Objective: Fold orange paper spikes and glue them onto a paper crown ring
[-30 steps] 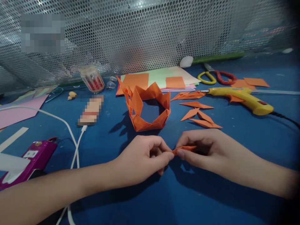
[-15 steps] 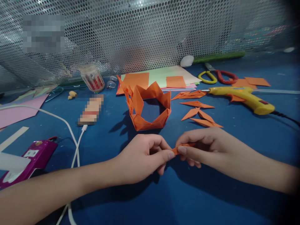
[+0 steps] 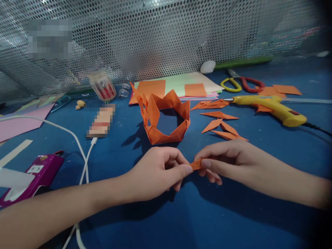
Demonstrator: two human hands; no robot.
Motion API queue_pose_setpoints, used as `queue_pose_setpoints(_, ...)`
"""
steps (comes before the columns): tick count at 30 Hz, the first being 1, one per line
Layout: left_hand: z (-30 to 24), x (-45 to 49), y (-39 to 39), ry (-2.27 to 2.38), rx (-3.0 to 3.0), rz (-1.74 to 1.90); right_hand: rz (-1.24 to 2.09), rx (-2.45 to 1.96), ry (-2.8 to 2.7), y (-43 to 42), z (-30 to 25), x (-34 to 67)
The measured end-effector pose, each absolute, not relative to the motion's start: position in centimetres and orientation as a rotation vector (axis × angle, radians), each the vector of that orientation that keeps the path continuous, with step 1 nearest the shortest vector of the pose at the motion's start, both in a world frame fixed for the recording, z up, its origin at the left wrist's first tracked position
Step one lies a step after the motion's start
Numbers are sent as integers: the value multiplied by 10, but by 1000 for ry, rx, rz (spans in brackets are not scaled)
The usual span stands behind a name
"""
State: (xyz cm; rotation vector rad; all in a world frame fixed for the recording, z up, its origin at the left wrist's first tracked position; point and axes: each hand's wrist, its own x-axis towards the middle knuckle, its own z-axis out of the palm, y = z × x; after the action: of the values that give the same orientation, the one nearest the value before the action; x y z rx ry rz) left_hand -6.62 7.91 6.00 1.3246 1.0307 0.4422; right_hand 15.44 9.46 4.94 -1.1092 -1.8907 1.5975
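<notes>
A small folded piece of orange paper [image 3: 196, 165] is stretched between my two hands, above the blue table. My left hand [image 3: 166, 171] pinches its left end between thumb and fingers. The other end is in the pinch of my right hand [image 3: 225, 160], whose fingers partly cover the paper. Just beyond my hands stands a ring-shaped crown of folded orange paper [image 3: 168, 139], with upright points around its rim. Right of the crown lie several pointed orange folded pieces [image 3: 220, 115], one heap of them beside the glue gun's tip.
A yellow glue gun [image 3: 269, 103] lies at the right, with red and yellow scissors [image 3: 251, 84] behind it. Coloured paper sheets [image 3: 176, 81] are stacked behind the crown. A purple power strip [image 3: 46, 173], white cables [image 3: 84, 166] and a jar [image 3: 102, 86] are on the left.
My right thumb and fingers have slid slightly right along the folded paper, so more of it shows between my hands. My left hand keeps its pinch.
</notes>
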Motion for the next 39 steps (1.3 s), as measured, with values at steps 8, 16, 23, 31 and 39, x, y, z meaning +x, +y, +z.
queue_pose_setpoints(8, 58, -68, 79, 1024, 1305, 458, 1604, -1115, -1879, 96, 47, 159)
queue_pose_setpoints(16, 59, -67, 82, 978, 1273, 484, 1301, -1227, -1788, 99, 48, 161)
queue_pose_setpoints(23, 53, -70, 82, 948, 1286, 489, 1110, -1239, -1744, 103, 53, 163)
queue_pose_setpoints(31, 50, -68, 83, 925, 1307, 516, 1202, -1238, -1578, 103, 45, 168)
queue_pose_setpoints(39, 46, -70, 84, 900, 1256, 548, 1163, -1349, -1615, 111, 47, 170)
